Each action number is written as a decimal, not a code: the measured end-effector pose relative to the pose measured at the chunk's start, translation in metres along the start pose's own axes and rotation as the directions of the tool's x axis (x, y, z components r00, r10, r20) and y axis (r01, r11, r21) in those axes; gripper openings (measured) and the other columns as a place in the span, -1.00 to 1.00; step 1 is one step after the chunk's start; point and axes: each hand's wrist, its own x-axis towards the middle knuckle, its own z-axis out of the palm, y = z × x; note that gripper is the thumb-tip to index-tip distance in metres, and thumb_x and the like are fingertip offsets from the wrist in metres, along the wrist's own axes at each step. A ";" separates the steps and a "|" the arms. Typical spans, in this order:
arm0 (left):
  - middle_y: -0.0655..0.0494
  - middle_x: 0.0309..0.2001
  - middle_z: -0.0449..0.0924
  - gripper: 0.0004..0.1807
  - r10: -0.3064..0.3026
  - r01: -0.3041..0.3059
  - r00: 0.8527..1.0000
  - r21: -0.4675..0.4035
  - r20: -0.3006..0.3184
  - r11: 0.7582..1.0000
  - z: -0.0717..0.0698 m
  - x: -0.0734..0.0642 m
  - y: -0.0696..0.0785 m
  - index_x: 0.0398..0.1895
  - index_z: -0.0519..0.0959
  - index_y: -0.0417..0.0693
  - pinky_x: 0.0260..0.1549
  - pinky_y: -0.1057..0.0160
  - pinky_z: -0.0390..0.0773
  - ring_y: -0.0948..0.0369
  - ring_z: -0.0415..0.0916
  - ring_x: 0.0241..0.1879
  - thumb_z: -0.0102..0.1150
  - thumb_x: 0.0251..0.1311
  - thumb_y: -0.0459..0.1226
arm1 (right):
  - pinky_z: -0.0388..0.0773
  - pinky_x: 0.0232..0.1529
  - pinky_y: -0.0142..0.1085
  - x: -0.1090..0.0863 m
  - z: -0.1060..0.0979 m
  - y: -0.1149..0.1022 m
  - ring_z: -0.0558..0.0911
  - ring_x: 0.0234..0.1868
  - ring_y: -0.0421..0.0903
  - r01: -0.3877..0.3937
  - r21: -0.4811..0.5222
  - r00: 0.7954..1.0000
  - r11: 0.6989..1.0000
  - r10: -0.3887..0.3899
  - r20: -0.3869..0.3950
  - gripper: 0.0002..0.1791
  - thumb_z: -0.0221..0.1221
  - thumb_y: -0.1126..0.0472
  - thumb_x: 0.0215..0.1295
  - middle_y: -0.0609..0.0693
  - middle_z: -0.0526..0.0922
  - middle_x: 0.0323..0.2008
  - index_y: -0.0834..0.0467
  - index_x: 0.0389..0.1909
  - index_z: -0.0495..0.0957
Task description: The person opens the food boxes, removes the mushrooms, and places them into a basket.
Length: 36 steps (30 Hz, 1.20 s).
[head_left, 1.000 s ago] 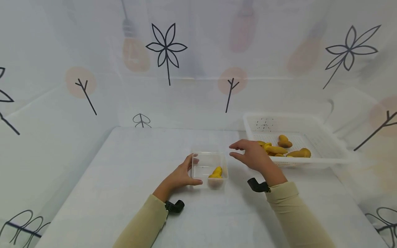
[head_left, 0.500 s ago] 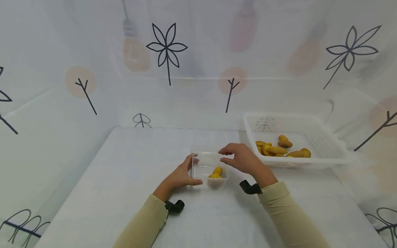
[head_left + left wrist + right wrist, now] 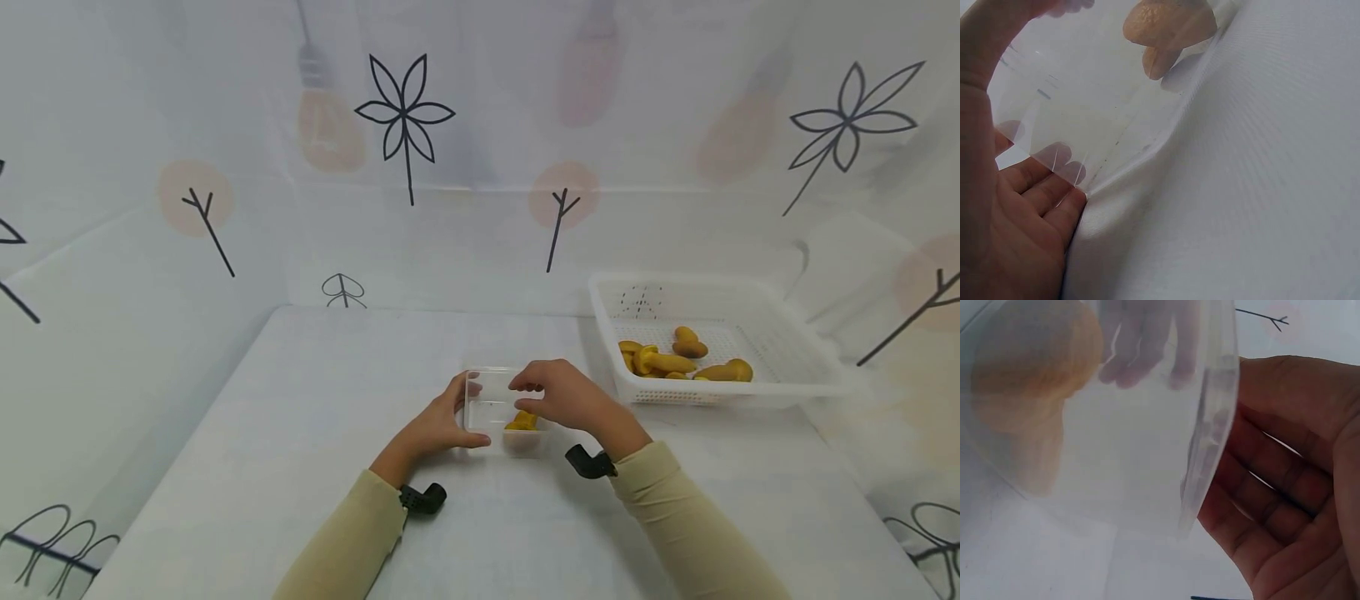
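A clear plastic box (image 3: 487,412) stands on the white table. My left hand (image 3: 435,427) holds it from the left, thumb at the front and fingers round the back side. Inside, toward the right, lies a yellow mushroom (image 3: 521,422), whose cap and stem show through the wall in the left wrist view. Over the box's right side is my right hand (image 3: 566,400), thumb and fingers apart, with nothing visible between them; it partly covers the mushroom. Through the box in the right wrist view, the mushroom (image 3: 1035,369) looks blurred.
A white perforated basket (image 3: 795,388) stands at the back right, holding several yellow-brown mushrooms (image 3: 671,363). A printed white curtain (image 3: 480,250) hangs behind the white table (image 3: 300,383).
My right hand has moved left and slightly toward me, from beside the basket to over the box's right side. The left hand and the box have stayed put.
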 end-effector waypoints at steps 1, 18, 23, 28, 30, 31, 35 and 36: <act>0.10 0.39 0.27 0.17 0.003 -0.003 1.000 -0.001 0.000 1.000 0.000 0.000 0.000 0.49 -0.06 0.20 0.40 -0.04 0.23 0.08 0.20 0.44 0.51 -0.14 0.04 | 0.62 -0.07 -0.21 0.000 0.001 -0.001 0.64 -0.12 -0.04 0.004 0.003 1.000 1.000 -0.004 0.007 -0.73 0.31 0.15 0.22 0.00 0.71 -0.14 0.09 -0.07 0.67; 0.08 0.38 0.27 0.17 0.017 -0.017 1.000 -0.002 -0.005 1.000 0.001 0.002 -0.003 0.48 -0.05 0.22 0.36 -0.05 0.29 0.08 0.20 0.44 0.53 -0.15 0.00 | 0.59 -0.18 -0.34 0.011 0.004 -0.008 0.59 -0.24 -0.18 0.040 -0.008 0.983 0.999 -0.038 0.181 -0.77 0.33 0.23 0.17 0.00 0.72 -0.20 0.16 -0.13 0.69; 0.05 0.38 0.27 0.16 0.035 -0.035 0.999 -0.005 -0.003 0.999 0.001 0.002 -0.003 0.48 -0.04 0.20 0.37 -0.02 0.28 0.09 0.20 0.44 0.54 -0.15 -0.02 | 0.57 -0.21 -0.31 0.016 0.003 -0.011 0.55 -0.30 -0.22 0.016 -0.029 0.970 0.999 -0.008 0.244 -0.78 0.35 0.21 0.14 -0.02 0.72 -0.26 0.14 -0.18 0.70; 0.07 0.39 0.27 0.17 0.041 -0.041 0.999 -0.009 -0.001 0.999 0.001 0.002 -0.005 0.48 -0.06 0.21 0.37 -0.02 0.28 0.10 0.20 0.44 0.53 -0.14 -0.03 | 0.57 -0.22 -0.30 0.022 0.005 -0.012 0.55 -0.33 -0.23 -0.004 -0.062 0.956 0.998 0.022 0.294 -0.80 0.38 0.17 0.10 -0.11 0.70 -0.33 0.10 -0.24 0.71; 0.06 0.39 0.27 0.17 0.041 -0.041 0.999 -0.008 -0.002 0.999 0.001 0.002 -0.005 0.49 -0.06 0.21 0.37 -0.02 0.28 0.10 0.20 0.44 0.53 -0.13 -0.03 | 0.57 -0.22 -0.30 0.024 0.006 -0.012 0.54 -0.33 -0.24 -0.018 -0.073 0.951 0.997 0.040 0.307 -0.81 0.38 0.16 0.10 -0.13 0.69 -0.34 0.10 -0.25 0.72; 0.06 0.38 0.27 0.17 0.042 -0.042 0.999 -0.009 -0.002 0.999 0.001 0.002 -0.005 0.49 -0.06 0.21 0.36 -0.02 0.28 0.10 0.20 0.43 0.53 -0.13 -0.03 | 0.57 -0.22 -0.30 0.025 0.006 -0.012 0.54 -0.34 -0.24 -0.025 -0.080 0.948 0.996 0.049 0.313 -0.82 0.38 0.16 0.10 -0.14 0.69 -0.35 0.09 -0.25 0.72; 0.01 0.38 0.27 0.15 0.050 -0.050 0.999 -0.022 0.000 0.998 0.001 0.001 -0.003 0.48 -0.05 0.19 0.36 -0.03 0.28 0.08 0.20 0.43 0.53 -0.13 -0.07 | 0.58 -0.22 -0.30 0.027 0.006 -0.014 0.55 -0.35 -0.25 -0.051 -0.099 0.937 0.994 0.082 0.338 -0.84 0.38 0.16 0.11 -0.18 0.67 -0.38 0.08 -0.27 0.72; 0.00 0.39 0.26 0.15 0.052 -0.052 0.999 -0.026 0.002 0.998 0.001 0.001 -0.003 0.48 -0.05 0.18 0.37 -0.03 0.28 0.08 0.20 0.43 0.53 -0.12 -0.08 | 0.58 -0.22 -0.31 0.027 0.006 -0.015 0.56 -0.36 -0.26 -0.054 -0.105 0.935 0.993 0.088 0.344 -0.84 0.38 0.17 0.12 -0.19 0.67 -0.39 0.08 -0.27 0.72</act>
